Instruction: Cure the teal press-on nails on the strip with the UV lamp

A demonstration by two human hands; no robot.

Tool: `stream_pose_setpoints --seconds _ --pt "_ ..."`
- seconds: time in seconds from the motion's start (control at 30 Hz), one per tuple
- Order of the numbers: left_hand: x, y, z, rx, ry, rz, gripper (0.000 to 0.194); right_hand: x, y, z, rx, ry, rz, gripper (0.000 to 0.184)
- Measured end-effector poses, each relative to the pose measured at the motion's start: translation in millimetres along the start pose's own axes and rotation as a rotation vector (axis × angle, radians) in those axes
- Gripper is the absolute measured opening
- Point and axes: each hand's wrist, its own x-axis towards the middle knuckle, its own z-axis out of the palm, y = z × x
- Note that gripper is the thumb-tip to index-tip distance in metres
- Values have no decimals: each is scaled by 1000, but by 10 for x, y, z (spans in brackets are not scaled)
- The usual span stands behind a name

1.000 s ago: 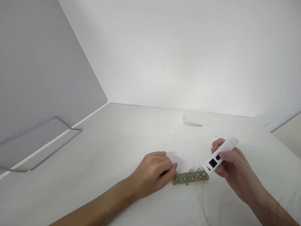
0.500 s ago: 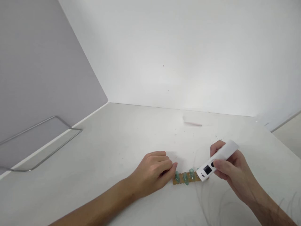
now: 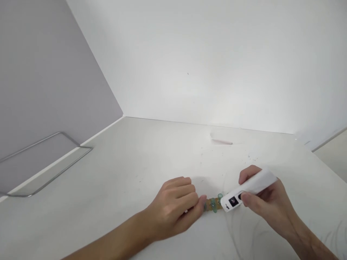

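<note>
An amber strip (image 3: pixel 208 206) lies on the white table with several glossy green press-on nails (image 3: pixel 213 205) across it. My left hand (image 3: pixel 177 206) has curled fingers, and its thumb presses over the strip's left end, covering the nail there. In my right hand (image 3: pixel 260 198) is a white handheld nail lamp (image 3: pixel 253 186) with a small dark screen, my thumb by its round black button. The lamp's lower end hangs over the right part of the strip and hides it. White marks show on the screen.
Near the back wall lies a thin pinkish stick (image 3: pixel 223 142) beside a clear piece. Tiny dark specks (image 3: pixel 253 158) dot the table to its right. A bent metal wire frame (image 3: pixel 61 173) stands at the left edge, by a grey panel (image 3: pixel 54 72).
The lamp has moved left along the strip in my right hand, and white marks have appeared on its screen. My left thumb has come down over the strip's left end.
</note>
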Motion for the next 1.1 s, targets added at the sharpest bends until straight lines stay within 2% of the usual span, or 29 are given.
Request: stream_pose_setpoints --seconds 0.2,0.4,0.63,0.93,1.1 --pt "71 129 -73 63 -82 22 5 -33 34 47 -182 -51 -127 13" --pt "82 148 -63 93 -141 4 20 -31 73 28 -247 -122 -161 9" --pt "84 153 -93 96 -160 12 18 -38 41 18 -233 -124 -102 7" --pt "96 171 -92 92 -149 17 19 -14 90 -2 -173 -136 -104 8" --pt "108 167 -96 103 -153 26 19 -8 79 -17 -185 -202 -91 8"
